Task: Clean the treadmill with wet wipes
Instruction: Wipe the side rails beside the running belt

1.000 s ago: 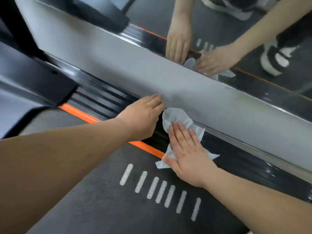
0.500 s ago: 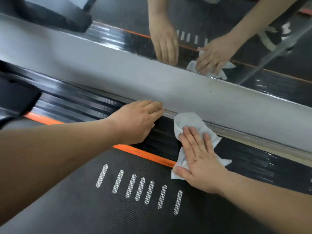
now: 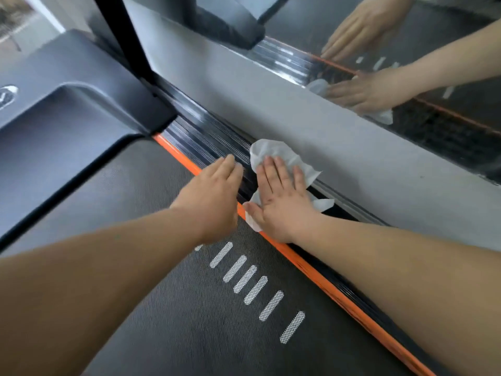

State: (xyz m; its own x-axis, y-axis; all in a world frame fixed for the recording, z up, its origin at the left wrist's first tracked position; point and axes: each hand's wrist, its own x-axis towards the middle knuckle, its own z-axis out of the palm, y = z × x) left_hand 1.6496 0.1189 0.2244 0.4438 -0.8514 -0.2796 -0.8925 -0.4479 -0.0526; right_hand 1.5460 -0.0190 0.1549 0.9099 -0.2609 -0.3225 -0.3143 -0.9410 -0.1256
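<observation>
Two bare forearms are seen entering from the bottom edge, left (image 3: 95,280) and right (image 3: 406,272). Under them lies the dark mesh belt (image 3: 176,335), marked with a row of white dashes (image 3: 245,278). An orange stripe (image 3: 333,292) is run along the belt's right edge, with a black ribbed rail (image 3: 211,139) just beyond it.

The left hand (image 3: 214,196) is held palm down across the stripe, fingers straight and together, tips over the rail. Nothing is held in it. Actual contact with the rail cannot be told.

The right hand (image 3: 282,202) is laid flat just beside it, fingers straight and slightly spread, pressed down on the wipe (image 3: 273,151). No curl or pinch is seen; the wipe is only pinned under the palm and fingers. The thumb is set on the wipe's lower corner, at the stripe.

The wipe is white and crumpled, spread on the rail. Its far edge is bunched against the grey ledge (image 3: 311,112), and its near corner laps over the stripe.

Further left, the dark grey hood (image 3: 70,112) is seen at the belt's head, with a black post (image 3: 119,36) rising behind it. Above the ledge a mirror (image 3: 298,23) is mounted; both hands and the wipe are reflected in it.
</observation>
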